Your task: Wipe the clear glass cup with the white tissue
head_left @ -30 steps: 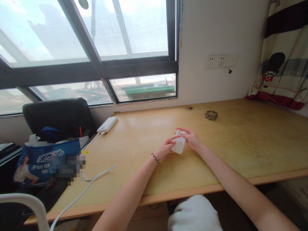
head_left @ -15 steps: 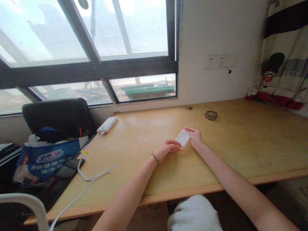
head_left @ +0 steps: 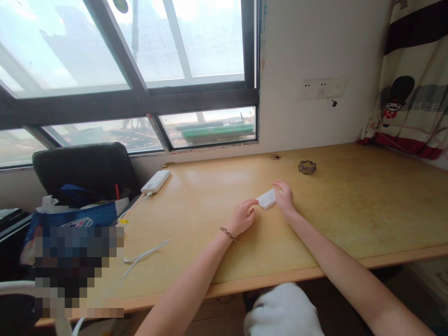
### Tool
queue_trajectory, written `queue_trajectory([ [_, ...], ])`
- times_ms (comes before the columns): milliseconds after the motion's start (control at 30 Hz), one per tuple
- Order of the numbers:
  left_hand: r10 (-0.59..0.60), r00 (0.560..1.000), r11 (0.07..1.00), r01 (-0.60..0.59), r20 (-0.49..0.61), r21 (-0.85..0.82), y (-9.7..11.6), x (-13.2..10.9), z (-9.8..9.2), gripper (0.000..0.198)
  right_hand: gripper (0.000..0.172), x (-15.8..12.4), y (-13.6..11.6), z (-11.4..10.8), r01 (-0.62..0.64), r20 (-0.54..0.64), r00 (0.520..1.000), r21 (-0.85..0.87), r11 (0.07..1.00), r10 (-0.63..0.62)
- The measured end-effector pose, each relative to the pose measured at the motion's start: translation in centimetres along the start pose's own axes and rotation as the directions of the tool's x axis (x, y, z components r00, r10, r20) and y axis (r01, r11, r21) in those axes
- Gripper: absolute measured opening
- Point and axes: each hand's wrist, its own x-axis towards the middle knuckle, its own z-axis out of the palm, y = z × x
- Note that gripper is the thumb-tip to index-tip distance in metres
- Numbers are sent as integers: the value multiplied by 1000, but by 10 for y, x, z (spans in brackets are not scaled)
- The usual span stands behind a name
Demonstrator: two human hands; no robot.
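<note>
A small, flat white rectangular packet point(head_left: 267, 199) lies low over the table, between my two hands. I cannot tell whether it rests on the wood. My left hand point(head_left: 242, 218), with a beaded bracelet point(head_left: 228, 234) at its wrist, has its fingertips at the packet's left corner. Its thumb stays apart from the fingers. My right hand point(head_left: 284, 196) holds the packet's right end, with one finger raised above it and the thumb side partly hidden.
On the wooden table point(head_left: 350, 210) are a white power bank point(head_left: 156, 182) with a white cable point(head_left: 147, 252), and a dark ring-shaped object point(head_left: 307, 167). A black chair point(head_left: 84, 168) holding a blue bag point(head_left: 105, 207) stands left. Blurred blocks cover the lower left.
The packet has tilted flatter and turned slightly. My left fingers have drawn back from its front edge to its left corner, and a right finger has lifted.
</note>
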Motion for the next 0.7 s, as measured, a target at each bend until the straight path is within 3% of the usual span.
queue_trajectory([
  [100,96,985,975,-123,146,186,5,-2,1,38,27,-5,-9,1,33,118,993,-158,987,-15],
  [200,129,933,913,-244,335,328,12,-3,1,39,29,-10,-14,2,136,240,969,-347,928,-52],
  [267,143,905,880,-302,402,366,15,-2,0,35,29,-14,-16,3,208,319,945,-440,874,-64],
  [400,161,889,855,-343,429,389,18,-1,-2,29,25,-17,-16,3,306,474,881,-545,780,-14],
  [500,174,880,850,-361,442,384,18,-1,-3,26,25,-18,-18,2,349,527,849,-596,723,25],
  [600,192,875,845,-377,445,378,18,-1,-3,25,26,-18,-21,0,372,534,843,-668,644,67],
  [700,203,875,841,-386,440,380,16,-1,-3,26,26,-14,-20,-4,353,482,870,-753,555,100],
])
